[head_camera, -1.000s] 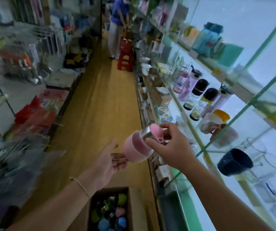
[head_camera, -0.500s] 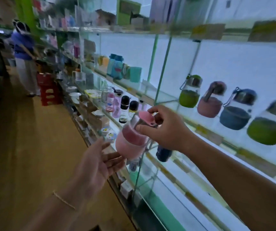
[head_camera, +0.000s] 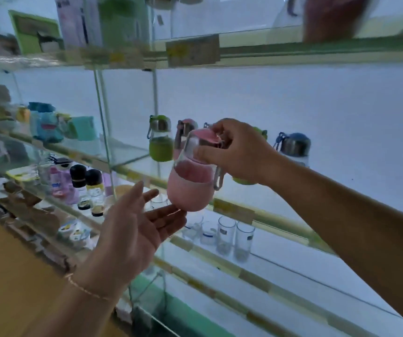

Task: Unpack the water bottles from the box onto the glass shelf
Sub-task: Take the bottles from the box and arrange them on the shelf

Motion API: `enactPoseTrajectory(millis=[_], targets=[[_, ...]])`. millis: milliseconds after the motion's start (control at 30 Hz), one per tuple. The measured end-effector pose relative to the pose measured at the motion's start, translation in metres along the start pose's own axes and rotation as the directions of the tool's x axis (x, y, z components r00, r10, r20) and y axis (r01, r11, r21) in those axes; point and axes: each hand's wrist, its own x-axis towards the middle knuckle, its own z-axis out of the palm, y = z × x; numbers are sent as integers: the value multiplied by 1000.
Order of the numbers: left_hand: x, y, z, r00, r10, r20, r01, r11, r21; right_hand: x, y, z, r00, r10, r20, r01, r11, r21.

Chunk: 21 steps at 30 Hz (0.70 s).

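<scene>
Single view, wide-angle, worn on head. Faces forward and slightly down, turned right onto glass shelf (head_camera: pixel 283 227); shelf lines slanted across frame. Close range: left hand (head_camera: pixel 134 229) and right hand (head_camera: pixel 239 152) mid-frame, pink bottle (head_camera: pixel 190 190) near centre. Floor (head_camera: pixel 13 276) at lower left.

a bright, cool white back panel (head_camera: pixel 293 105) behind the clear glass shelves (head_camera: pixel 126 152) gives most of the light, so the right hand (head_camera: pixel 241 152) at 3 o'clock and the left hand (head_camera: pixel 132 229) at 7 o'clock look dim and warm against it. motion blur smears the dark red rounded bottle (head_camera: pixel 331 18) at 1 o'clock and the green-framed box (head_camera: pixel 35 35) at 10 o'clock, while the pink glass water bottle with a silicone sleeve (head_camera: pixel 190 190) at the centre is fairly sharp. shelf lines bow toward the edges, and the whole picture is soft.
</scene>
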Motion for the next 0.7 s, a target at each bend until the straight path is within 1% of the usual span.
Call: enactPoseTrajectory(millis=[167, 400, 567, 700], targets=[[6, -27, 55, 994, -38, 103, 39, 999, -2, -12, 32, -57, 996, 33, -84, -36, 998, -41], [5, -63, 111, 972, -87, 217, 88, 996, 5, -32, 70, -118, 982, 117, -151, -116, 993, 12], [7, -88, 147, 960, -141, 240, 151, 988, -22, -43, 96, -153, 971, 171, -167, -167, 985, 38], [11, -106, 169, 946, -221, 237, 241, 969, -59, -52, 117, -172, 964, 195, -180, -194, 981, 22]])
